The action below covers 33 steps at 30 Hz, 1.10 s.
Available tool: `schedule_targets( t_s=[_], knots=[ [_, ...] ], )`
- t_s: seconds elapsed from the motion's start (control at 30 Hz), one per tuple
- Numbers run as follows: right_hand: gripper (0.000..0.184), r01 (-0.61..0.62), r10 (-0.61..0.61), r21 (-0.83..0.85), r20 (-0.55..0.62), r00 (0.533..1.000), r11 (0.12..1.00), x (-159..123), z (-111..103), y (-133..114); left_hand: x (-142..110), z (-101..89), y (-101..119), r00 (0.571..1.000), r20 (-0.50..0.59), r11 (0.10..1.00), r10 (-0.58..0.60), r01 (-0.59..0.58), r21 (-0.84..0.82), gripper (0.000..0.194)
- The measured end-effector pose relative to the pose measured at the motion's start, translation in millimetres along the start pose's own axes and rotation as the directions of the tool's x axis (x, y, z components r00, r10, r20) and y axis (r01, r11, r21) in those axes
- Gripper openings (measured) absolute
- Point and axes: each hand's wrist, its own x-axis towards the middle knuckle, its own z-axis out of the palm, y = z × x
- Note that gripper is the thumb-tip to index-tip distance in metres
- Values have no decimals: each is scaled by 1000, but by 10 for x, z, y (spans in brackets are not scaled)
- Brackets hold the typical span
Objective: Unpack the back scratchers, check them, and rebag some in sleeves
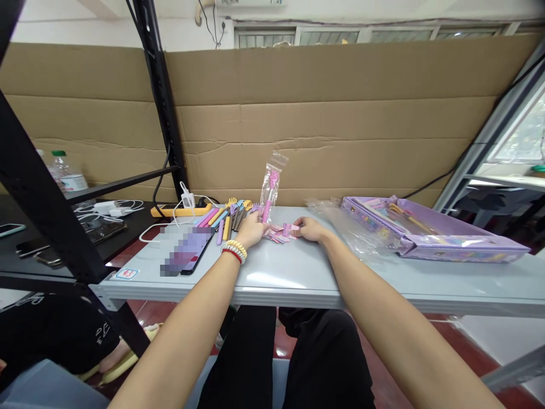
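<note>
My left hand point(252, 228) is closed on a clear plastic bag point(275, 165), held upright, with a pink pen point(267, 210) inside it. The pen's top is a bulky pink shape that I cannot make out. To the right, the fingers of my right hand point(310, 229) pinch a small pink printed card point(290, 229) at the edge of a loose pile of similar cards point(276, 234). Just left of my left hand lie several colourful pens point(227, 220), some with claw-like tops.
A phone point(191, 253) lies at the left, near a white charger point(188, 199) and a yellow power strip point(181, 211). Clear plastic bags point(355, 230) lie beside a purple box point(464, 250) at right. A black post point(159, 85) and cardboard point(315, 125) bound the table.
</note>
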Motion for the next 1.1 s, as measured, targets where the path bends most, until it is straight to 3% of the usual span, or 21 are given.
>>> schedule_targets(
  t_s=[0.1, 0.17, 0.27, 0.37, 0.43, 0.57, 0.8, 0.97, 1.1],
  knots=[
    [30, 11, -9, 129, -21, 1000, 992, 8, 6, 52, -25, -15, 26, 1000, 17, 999, 0, 0, 35, 29],
    [31, 10, -4, 305, -21, 1000, 952, -14, -9, 55, -45, -32, 47, 998, 54, 999, -20, 18, 45, 30],
    [34, 15, 16, 586, -48, 999, 810, -87, -72, -7, -69, -67, 78, 992, 112, 996, -59, 52, 68, 32],
    [32, 58, 59, 734, -133, 989, 677, -171, -148, -104, -76, -103, 97, 986, 144, 995, -89, 81, 64, 37],
    [28, 51, 98, 756, -152, 984, 653, -204, -172, -148, -71, -121, 98, 982, 158, 994, -107, 101, 47, 44],
    [23, -25, 146, 709, -110, 983, 704, -197, -135, -154, -53, -137, 80, 986, 140, 995, -86, 76, 70, 49],
    [17, -144, 146, 662, 52, 988, 736, -141, -26, -75, -70, -136, 83, 987, 147, 992, -63, 46, 116, 44],
    [22, -116, 187, 701, -25, 982, 704, -126, -51, -18, -119, -129, 108, 994, 91, 996, -55, 49, 69, 41],
    [25, -60, 209, 800, -83, 974, 597, -154, -137, -30, -297, -131, 200, 989, 87, 992, -118, 121, -29, 28]
  ],
)
